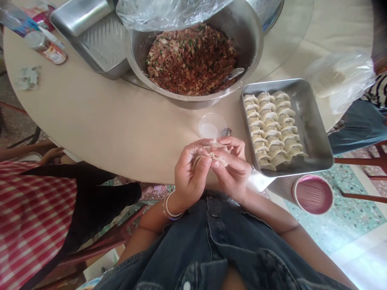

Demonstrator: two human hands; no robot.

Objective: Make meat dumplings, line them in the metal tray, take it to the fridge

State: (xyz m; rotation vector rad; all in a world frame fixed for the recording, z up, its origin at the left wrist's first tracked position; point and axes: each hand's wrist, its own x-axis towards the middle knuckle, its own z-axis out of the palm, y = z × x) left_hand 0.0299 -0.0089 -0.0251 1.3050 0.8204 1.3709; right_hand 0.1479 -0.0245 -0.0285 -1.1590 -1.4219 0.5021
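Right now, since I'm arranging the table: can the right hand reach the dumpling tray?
Probably yes: the metal dumpling tray stands beside the right hand, nothing visibly blocking, though that hand is pinching a dumpling wrapper with the left hand.

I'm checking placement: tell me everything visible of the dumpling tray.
The dumpling tray is rectangular, silvery and metal-looking, with raised walls and rounded corners. It sits upright on the table, slightly turned, its near edge seemingly overhanging. Three rows of pale dumplings cover its left and middle; metal shows at right.
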